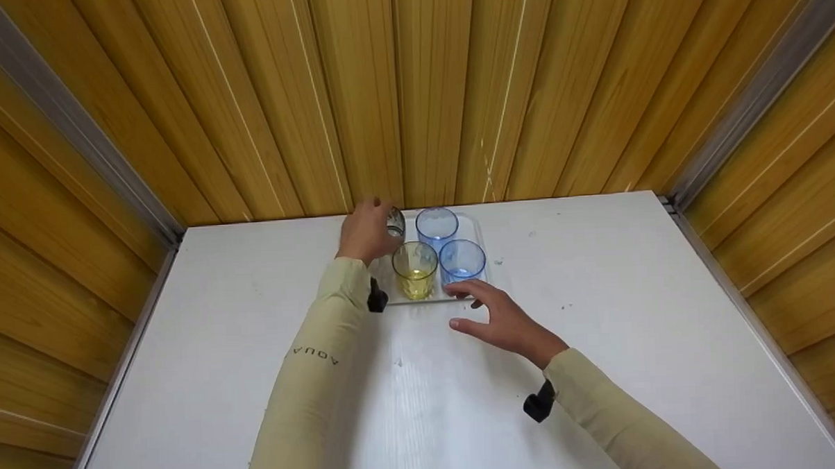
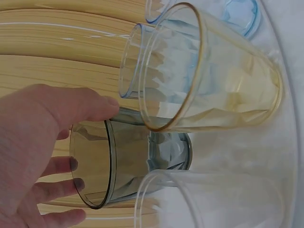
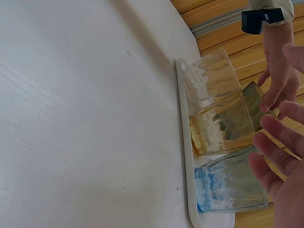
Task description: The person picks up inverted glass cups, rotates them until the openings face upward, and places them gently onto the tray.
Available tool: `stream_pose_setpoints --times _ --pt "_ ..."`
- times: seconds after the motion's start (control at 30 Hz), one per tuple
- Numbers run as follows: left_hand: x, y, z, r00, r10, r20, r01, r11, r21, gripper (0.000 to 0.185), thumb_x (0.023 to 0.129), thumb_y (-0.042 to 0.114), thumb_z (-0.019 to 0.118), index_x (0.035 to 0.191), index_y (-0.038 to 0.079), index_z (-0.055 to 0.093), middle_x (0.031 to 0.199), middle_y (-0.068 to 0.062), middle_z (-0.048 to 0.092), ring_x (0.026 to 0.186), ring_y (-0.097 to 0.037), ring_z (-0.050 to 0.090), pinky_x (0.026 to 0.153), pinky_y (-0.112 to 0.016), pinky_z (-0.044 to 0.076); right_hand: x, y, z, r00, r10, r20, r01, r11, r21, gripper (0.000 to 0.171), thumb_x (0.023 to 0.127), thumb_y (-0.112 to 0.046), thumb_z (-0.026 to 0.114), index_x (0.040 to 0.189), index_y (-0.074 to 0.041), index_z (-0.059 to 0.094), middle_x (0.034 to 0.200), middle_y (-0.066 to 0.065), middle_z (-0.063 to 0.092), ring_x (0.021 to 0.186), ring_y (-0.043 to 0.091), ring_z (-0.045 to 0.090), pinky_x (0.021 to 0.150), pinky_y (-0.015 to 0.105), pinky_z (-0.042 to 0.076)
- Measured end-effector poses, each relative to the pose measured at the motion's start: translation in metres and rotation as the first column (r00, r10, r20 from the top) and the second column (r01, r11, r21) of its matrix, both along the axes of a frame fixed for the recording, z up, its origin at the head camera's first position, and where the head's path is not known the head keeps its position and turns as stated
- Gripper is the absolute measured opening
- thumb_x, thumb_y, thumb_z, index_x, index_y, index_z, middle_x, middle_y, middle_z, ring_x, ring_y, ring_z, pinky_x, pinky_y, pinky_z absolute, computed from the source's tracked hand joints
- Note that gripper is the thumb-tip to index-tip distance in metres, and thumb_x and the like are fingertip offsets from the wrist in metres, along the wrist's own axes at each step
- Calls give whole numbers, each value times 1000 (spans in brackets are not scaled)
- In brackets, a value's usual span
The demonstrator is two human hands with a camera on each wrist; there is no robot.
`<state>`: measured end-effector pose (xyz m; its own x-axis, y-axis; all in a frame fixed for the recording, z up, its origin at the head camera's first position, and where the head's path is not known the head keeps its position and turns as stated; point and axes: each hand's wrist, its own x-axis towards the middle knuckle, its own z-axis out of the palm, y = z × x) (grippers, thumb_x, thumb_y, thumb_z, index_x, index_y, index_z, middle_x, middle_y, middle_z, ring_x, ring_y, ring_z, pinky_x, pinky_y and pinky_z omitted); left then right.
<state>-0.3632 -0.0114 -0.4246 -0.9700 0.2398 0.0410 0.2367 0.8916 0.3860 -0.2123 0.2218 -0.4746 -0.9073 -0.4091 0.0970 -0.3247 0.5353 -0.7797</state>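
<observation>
A pale tray (image 1: 434, 301) at the back of the table bears several tumblers. My left hand (image 1: 369, 230) holds the smoky grey glass (image 2: 128, 161) near its rim, thumb on one side and fingers on the other. In front of it stands a yellow glass (image 1: 415, 269), with a blue glass (image 1: 462, 261) to its right and another blue glass (image 1: 436, 225) behind. A colourless glass (image 2: 223, 199) beside the grey one is hidden by my left arm in the head view. My right hand (image 1: 504, 322), fingers spread and holding nothing, hovers by the tray's front right corner.
The white table (image 1: 600, 284) meets yellow wood-patterned wall panels (image 1: 427, 123) just behind the tray. Metal edging (image 1: 725, 279) runs along its right side. A small black camera (image 1: 536, 404) sits at my right wrist.
</observation>
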Motion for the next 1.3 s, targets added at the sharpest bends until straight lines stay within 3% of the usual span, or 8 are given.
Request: stream_pose_setpoints --times 0.17,0.5,0.8,1.03,1.3 --pt "-3 3 -5 1000 -1 23 1 1000 24 69 76 30 80 138 18 51 142 -16 47 127 -34 49 102 -53 45 -1 2 -2 1000 2 2 -2 1000 -13 55 88 -37 69 136 -15 52 135 0 56 120 18 52 98 49 47" --pt "-6 6 -16 996 42 75 -47 997 68 67 77 30 80 136 16 51 139 -16 48 123 -35 51 101 -51 47 0 4 -7 1000 -6 15 6 1000 7 50 88 -40 68 134 -30 52 131 -12 55 117 11 52 98 47 48" --pt "-9 7 -24 996 59 65 -64 996 64 65 80 33 77 135 15 50 136 -15 50 124 -32 50 102 -49 46 0 5 -10 1000 -13 21 13 1000 2 49 89 -40 67 134 -27 52 129 -11 56 117 12 52 98 49 48" --pt "-11 6 -25 998 57 -3 -56 998 27 63 81 35 75 132 8 51 131 -18 53 121 -34 52 99 -49 48 -1 7 -14 1000 -7 8 7 1000 -24 46 89 -28 69 133 -26 54 128 -9 57 115 14 52 96 50 48" --pt "-14 8 -29 997 66 30 -67 997 25 62 81 36 75 133 9 52 133 -17 52 123 -33 50 101 -48 46 -1 8 -18 1000 -6 16 6 1000 -12 47 89 -40 67 133 -30 52 129 -11 55 117 13 51 98 48 48"
